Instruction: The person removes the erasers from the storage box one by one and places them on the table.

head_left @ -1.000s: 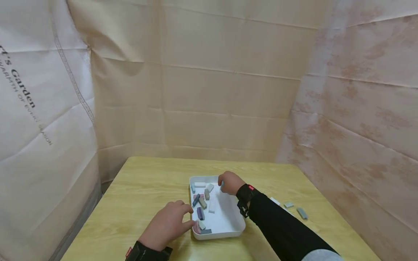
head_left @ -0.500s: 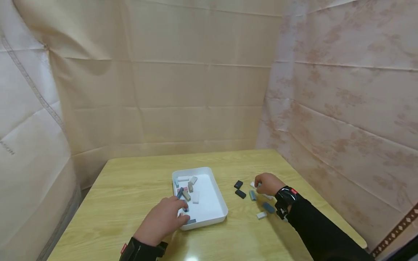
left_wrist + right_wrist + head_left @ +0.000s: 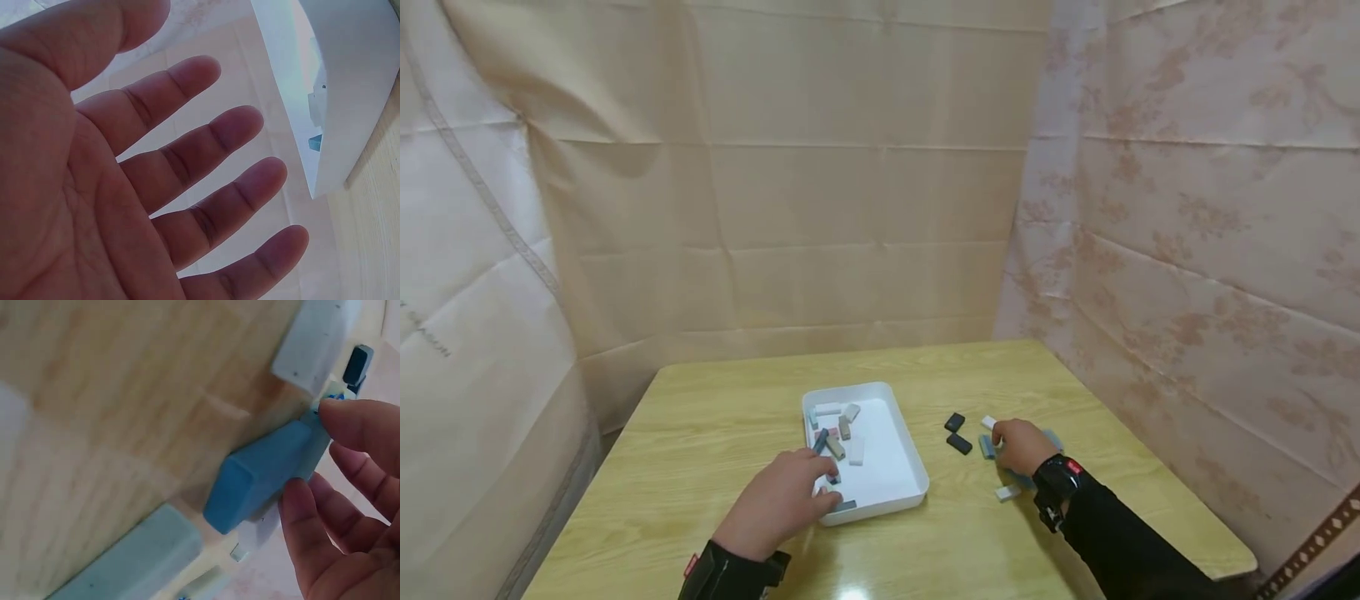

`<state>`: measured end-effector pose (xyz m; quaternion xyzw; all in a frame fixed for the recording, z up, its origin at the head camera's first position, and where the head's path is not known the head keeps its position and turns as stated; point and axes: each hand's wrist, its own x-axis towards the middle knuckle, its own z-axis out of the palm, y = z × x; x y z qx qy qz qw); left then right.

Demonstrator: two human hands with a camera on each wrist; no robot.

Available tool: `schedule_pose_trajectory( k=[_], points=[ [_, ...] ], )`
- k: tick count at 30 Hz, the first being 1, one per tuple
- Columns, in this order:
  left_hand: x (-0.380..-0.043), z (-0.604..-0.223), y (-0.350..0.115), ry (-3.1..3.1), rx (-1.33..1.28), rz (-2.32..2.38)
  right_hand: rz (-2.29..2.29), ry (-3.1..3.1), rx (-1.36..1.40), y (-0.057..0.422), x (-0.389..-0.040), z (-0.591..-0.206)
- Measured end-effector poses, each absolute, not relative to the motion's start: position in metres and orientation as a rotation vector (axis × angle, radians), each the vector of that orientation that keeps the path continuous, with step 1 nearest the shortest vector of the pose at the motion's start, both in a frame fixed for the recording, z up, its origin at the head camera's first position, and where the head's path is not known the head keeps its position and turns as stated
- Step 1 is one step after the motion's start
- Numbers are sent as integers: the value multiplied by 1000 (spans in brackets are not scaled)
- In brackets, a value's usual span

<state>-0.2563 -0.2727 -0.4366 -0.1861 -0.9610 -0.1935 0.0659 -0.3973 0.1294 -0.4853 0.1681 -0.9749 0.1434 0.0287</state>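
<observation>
The left hand [image 3: 782,502] is held at the edge of the white tray [image 3: 891,507], its grip released; the right hand [image 3: 1026,447] is positioned by the blue block [image 3: 259,472] on the surface [image 3: 737,400], right of the tray; whether anything is grasped cannot be told.
</observation>
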Motion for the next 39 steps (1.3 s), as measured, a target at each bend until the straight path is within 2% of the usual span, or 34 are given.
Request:
schedule_pose_trajectory(
  k=[5,11,16,20,27,39],
  points=[
    [-253,-438,-274,-2913,-522,-578,445,-2956,560,109,-391,-476],
    [-253,-436,-277,-2931,-483,-559,535,-2866,802,34,-394,-443],
    [-254,-436,-276,-2941,-464,-569,505,-2831,1029,-32,-410,-428],
    [-247,-438,-272,-2940,-447,-580,421,-2868,1125,-61,-429,-435],
    [-239,-444,-252,-2950,-488,-613,254,-2981,1079,-52,-452,-466],
    [-237,-449,-231,-2948,-533,-634,146,-2936,1021,-23,-449,-478]
  ],
)
